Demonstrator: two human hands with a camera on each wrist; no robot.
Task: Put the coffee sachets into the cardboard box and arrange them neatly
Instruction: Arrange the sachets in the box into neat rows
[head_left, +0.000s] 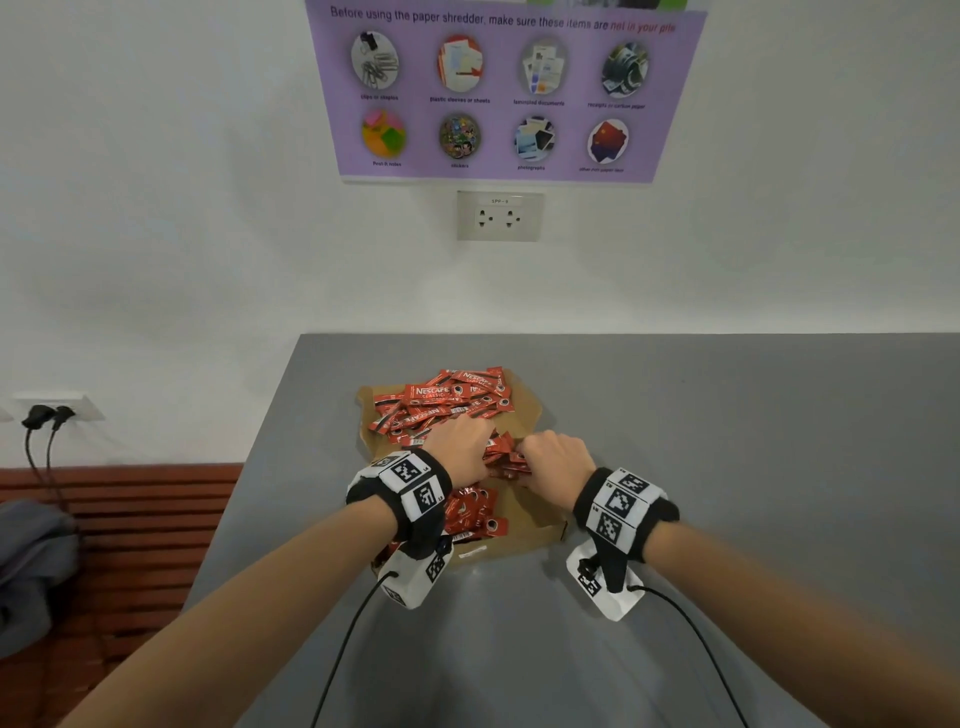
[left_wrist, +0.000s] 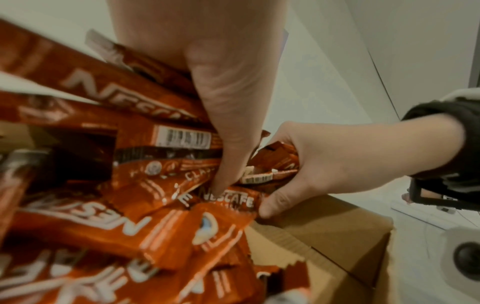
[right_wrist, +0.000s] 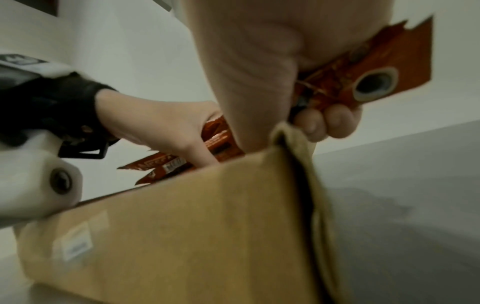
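A brown cardboard box stands open on the grey table, heaped with several red Nescafé coffee sachets. Both hands are over its middle, close together. My left hand digs into the pile, thumb down, fingers curled round a bunch of sachets. My right hand grips another bundle of sachets in its fist just above the box's right wall. In the left wrist view the right hand holds its bundle against the left thumb. The box's bottom is hidden.
The grey table ends at a white wall with a socket and a purple poster. Left of the table's edge are a slatted wooden bench, a grey bag and plugged-in cables.
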